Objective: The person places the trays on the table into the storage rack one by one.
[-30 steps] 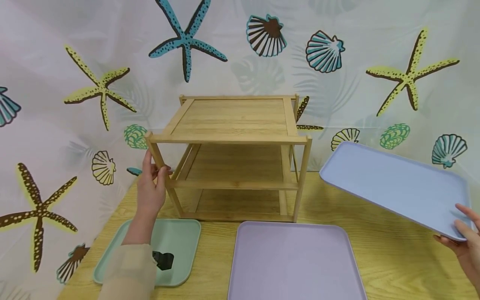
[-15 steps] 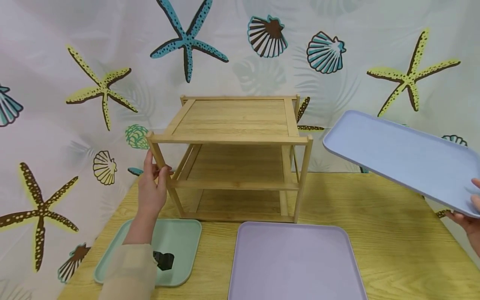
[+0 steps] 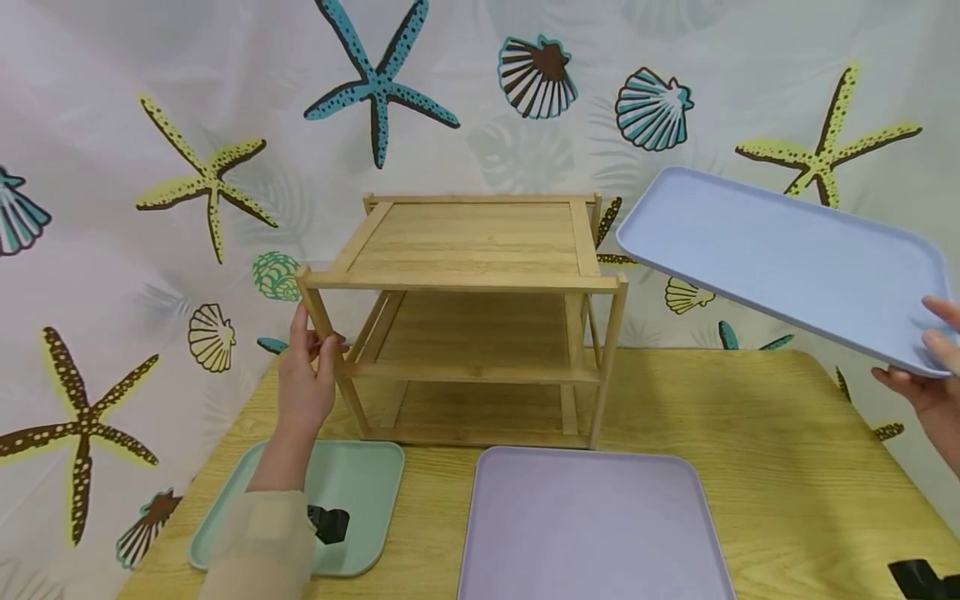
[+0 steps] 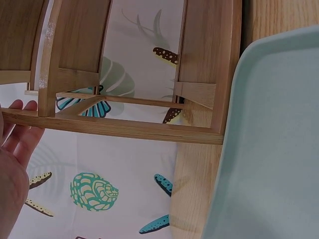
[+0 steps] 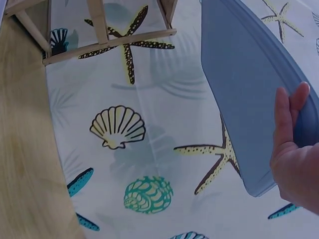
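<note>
My left hand (image 3: 306,385) grips the left front post of a three-tier wooden shelf (image 3: 468,283). Up close in the left wrist view, the fingers (image 4: 25,137) curl round that post. Off to the shelf's right, a pale blue tray (image 3: 780,254) hangs tilted in the air, its left end higher than its right. My right hand (image 3: 933,408) holds it by the right front corner, with fingers on the upper face and others beneath. From the right wrist, the tray's underside (image 5: 244,94) shows, clear of the table.
A lilac tray (image 3: 592,525) lies on the wooden table (image 3: 750,433) in front of the shelf. Beneath my left forearm lies a mint green tray (image 3: 360,492). Behind everything hangs a white cloth (image 3: 465,75) printed with starfish and shells.
The blue tray has risen in my right hand, swinging slightly right at first and then back left towards the shelf. My left hand has stayed on the post.
</note>
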{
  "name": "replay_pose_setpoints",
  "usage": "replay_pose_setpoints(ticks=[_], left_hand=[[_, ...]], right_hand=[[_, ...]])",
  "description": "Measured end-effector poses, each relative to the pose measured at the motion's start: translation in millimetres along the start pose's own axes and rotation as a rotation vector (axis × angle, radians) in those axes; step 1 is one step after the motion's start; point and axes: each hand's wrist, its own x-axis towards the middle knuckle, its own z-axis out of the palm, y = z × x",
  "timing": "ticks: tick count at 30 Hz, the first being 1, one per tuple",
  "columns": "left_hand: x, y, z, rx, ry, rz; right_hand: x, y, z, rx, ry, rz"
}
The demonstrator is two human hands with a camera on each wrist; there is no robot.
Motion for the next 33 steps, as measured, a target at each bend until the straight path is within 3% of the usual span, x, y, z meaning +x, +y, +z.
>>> replay_pose_setpoints(ticks=[3, 8, 28, 33], left_hand=[[-0.1, 0.6, -0.1, -0.003, -0.005, -0.007], [-1.3, -0.7, 0.2, -0.008, -0.010, -0.014], [-1.6, -2.9, 0.1, 0.001, -0.015, -0.015], [-1.1, -2.8, -0.6, -0.006, -0.016, -0.011]], right_hand=[[7.9, 0.9, 14.5, 0.043, -0.020, 0.014], [18.1, 4.5, 41.2, -0.020, -0.048, 0.024], [65.9, 29.7, 116.6, -0.085, -0.123, 0.310], [73.8, 38.4, 138.5, -0.167, -0.145, 0.339]])
